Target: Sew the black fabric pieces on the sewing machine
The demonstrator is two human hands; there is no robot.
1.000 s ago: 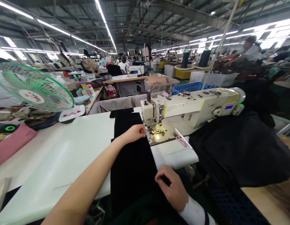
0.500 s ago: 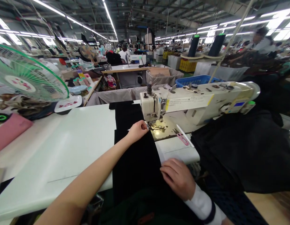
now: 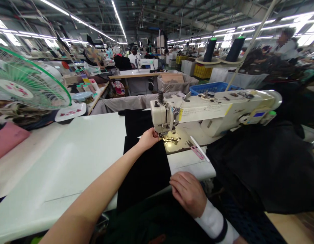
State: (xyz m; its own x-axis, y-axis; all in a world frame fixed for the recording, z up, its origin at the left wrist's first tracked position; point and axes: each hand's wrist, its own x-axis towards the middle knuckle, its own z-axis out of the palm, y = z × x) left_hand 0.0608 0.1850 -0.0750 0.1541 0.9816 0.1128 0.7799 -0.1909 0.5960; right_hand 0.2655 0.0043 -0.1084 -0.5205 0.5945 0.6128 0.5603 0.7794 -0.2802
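Observation:
A long piece of black fabric [image 3: 144, 166] runs across the white table from its front edge to the sewing machine [image 3: 187, 108]. Right beside the presser foot, my left hand [image 3: 149, 139] is closed in a pinch at the fabric's edge. Nearer to me, my right hand [image 3: 188, 191] has its fingers curled on the right edge of the same fabric, by the table's front edge; the fingertips are partly hidden. Pink thread snips [image 3: 197, 151] and a white pen-like stick [image 3: 199, 148] lie right of the lit needle plate [image 3: 172, 139].
A dark fabric pile [image 3: 263, 162] rests at the right. On the left stand a green fan [image 3: 25, 81] and a pink cloth [image 3: 11, 139]. Behind the machine are a blue basket [image 3: 210, 87] and two dark thread cones [image 3: 234, 49]. A person [image 3: 286, 45] is at the far right.
The black fabric has moved forward toward the machine, and its near end now shows by the table edge. My right hand has shifted slightly left; the left stays by the presser foot.

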